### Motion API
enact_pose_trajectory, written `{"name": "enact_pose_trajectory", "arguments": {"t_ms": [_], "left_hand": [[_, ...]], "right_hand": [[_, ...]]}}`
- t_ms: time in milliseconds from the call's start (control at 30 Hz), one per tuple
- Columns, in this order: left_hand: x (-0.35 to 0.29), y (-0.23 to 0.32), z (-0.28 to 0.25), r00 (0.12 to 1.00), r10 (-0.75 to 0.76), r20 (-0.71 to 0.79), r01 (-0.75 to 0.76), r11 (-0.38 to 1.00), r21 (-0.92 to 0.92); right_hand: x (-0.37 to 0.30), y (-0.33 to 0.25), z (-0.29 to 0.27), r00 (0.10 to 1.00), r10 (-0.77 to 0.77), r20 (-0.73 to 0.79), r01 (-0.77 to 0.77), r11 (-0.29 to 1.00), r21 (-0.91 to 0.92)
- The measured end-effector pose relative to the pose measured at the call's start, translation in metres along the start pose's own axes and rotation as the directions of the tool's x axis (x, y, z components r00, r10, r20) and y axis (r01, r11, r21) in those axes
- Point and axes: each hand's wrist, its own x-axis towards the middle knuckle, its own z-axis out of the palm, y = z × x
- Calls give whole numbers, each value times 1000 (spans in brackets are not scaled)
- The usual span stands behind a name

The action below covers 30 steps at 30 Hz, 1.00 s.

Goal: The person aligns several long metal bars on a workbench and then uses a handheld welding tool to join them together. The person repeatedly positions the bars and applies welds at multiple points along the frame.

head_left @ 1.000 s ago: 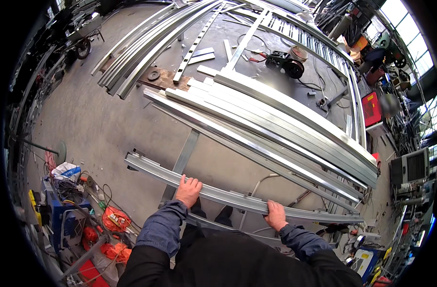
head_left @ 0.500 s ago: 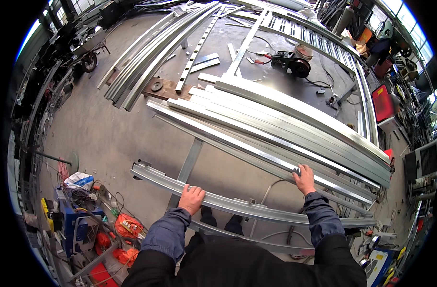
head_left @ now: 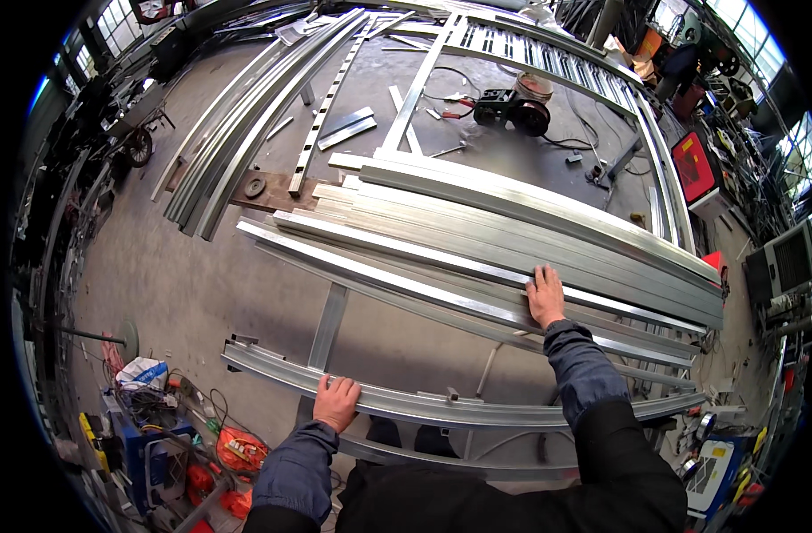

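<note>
My left hand is at the long galvanized metal rail nearest my body, its fingers bent over the top edge. Farther off, my right hand lies over a long square metal tube with fingers stretched forward and somewhat apart. Just on the near side of that tube runs another bright square tube. Beyond both lies a row of flat-lying metal profiles packed side by side. What the underside of each hand touches is hidden.
Beneath the tubes a metal crosspiece runs toward the near rail. More long profiles lie far left, and a wheeled machine stands beyond the stack. At lower left are a blue machine and orange bags; a red-and-white box stands right.
My right hand has moved forward from the nearer square tube to the one behind it, its fingers straighter now. My left hand stays at the near rail. The view has shifted slightly.
</note>
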Motion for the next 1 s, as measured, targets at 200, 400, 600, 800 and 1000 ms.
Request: {"name": "enact_pose_trajectory", "arguments": {"t_ms": [200,400,600,800,1000], "left_hand": [[-5,-4,13,1000,4,-25,-3,1000,14],[-1,-2,3,1000,-8,-18,8,1000,-5],[3,-3,3,1000,-8,-2,8,1000,-12],[7,-4,5,1000,6,-23,-6,1000,-16],[3,-7,10,999,18,-28,-17,1000,17]], "right_hand": [[-18,-11,5,999,-31,-37,29,998,-56],[-32,-12,-16,988,-147,-55,148,989,5],[0,-6,-21,978,-180,-106,191,976,100],[51,-9,-36,996,-85,16,84,996,37],[83,-5,-57,941,-242,235,264,962,-70]]}}
